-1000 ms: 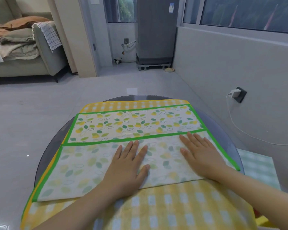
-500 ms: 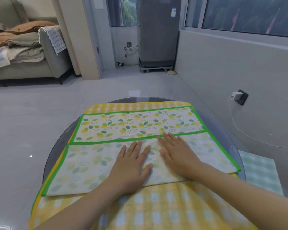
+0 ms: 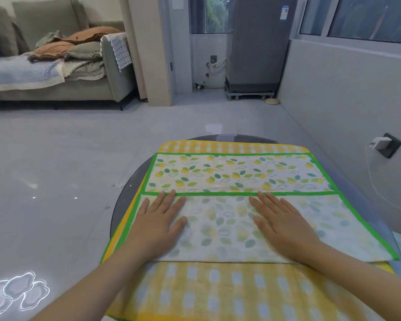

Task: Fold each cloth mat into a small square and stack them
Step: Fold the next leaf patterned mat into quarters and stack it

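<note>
Hands spread wider apart than half a second ago: left hand shifted toward the left end of the folded flap, right hand moved off toward the right; viewpoint also raised, showing more of the room. Leaf-print cloth mat, green-bordered, lying across a yellow checked cloth mat on a round glass table; near half turned over onto itself, pale reverse side up, its green edge running just short of the mat's middle. Both hands flat, fingers straight and slightly fanned, palms pressing the flap, gripping nothing. Step in hand, by judgement: smoothing the first lengthwise fold, task at an early stage, no finished square visible, nothing stacked. Next move likely calls for a second fold, either bringing the far printed strip over or taking one short end across to the other, with corners matched and green borders aligned, so the cloth does not skew. Background: grey sofa with heaped blankets, tall grey appliance by the window, wall socket with white plug.
</note>
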